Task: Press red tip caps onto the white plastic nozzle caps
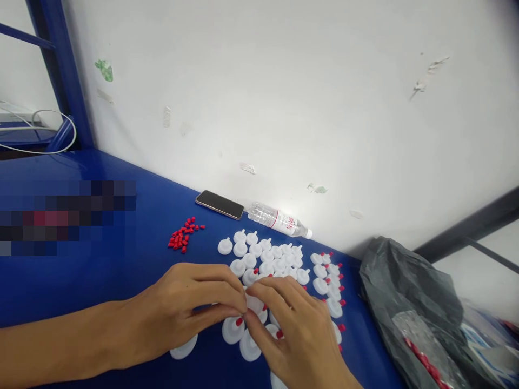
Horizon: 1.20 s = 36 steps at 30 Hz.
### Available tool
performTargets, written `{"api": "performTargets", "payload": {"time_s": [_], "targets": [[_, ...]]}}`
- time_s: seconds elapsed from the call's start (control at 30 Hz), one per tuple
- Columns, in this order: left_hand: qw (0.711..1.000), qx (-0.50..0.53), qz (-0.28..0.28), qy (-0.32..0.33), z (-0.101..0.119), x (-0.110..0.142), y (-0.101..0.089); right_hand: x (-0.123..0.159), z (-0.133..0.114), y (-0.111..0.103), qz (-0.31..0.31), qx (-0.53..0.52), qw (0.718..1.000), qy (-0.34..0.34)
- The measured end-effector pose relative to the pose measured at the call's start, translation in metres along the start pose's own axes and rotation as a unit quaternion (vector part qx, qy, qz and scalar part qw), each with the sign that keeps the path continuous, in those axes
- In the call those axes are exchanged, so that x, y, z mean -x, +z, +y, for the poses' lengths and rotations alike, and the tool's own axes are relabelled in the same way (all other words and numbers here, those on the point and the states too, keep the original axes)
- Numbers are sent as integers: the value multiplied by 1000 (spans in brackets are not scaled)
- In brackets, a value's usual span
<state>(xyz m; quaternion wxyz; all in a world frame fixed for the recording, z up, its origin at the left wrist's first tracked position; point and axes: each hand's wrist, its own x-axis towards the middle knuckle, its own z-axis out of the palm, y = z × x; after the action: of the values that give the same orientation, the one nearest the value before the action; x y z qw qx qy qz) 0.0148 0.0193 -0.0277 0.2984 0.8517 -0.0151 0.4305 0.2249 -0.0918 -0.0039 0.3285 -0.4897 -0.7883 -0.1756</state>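
My left hand [190,302] is closed, its thumb and fingertips pinched together; what they grip is hidden. My right hand [298,324] meets it, with thumb and fingers closed round a white round plastic piece [254,303]. Below the fingers lie more white discs with short spouts, one wearing a red cap [239,321]. Another white disc [184,348] shows partly under my left wrist. Beyond my hands spreads a group of white spouted discs [266,255] without caps. A small heap of loose red caps [178,237] lies to the left.
Red-capped discs [334,308] stand in rows at the right of the blue table [146,216]. A phone [219,204] and a plastic bottle [278,219] lie along the white wall. At the right sit a black plastic bag [409,286] and a clear bag of red caps [425,359].
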Motion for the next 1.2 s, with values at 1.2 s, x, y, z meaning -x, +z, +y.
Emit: {"api": "performTargets", "payload": {"time_s": [1.2], "targets": [[964,68,-83,-242,31,-19,-28,0,-11,-3,69,-29,995,-67]]}}
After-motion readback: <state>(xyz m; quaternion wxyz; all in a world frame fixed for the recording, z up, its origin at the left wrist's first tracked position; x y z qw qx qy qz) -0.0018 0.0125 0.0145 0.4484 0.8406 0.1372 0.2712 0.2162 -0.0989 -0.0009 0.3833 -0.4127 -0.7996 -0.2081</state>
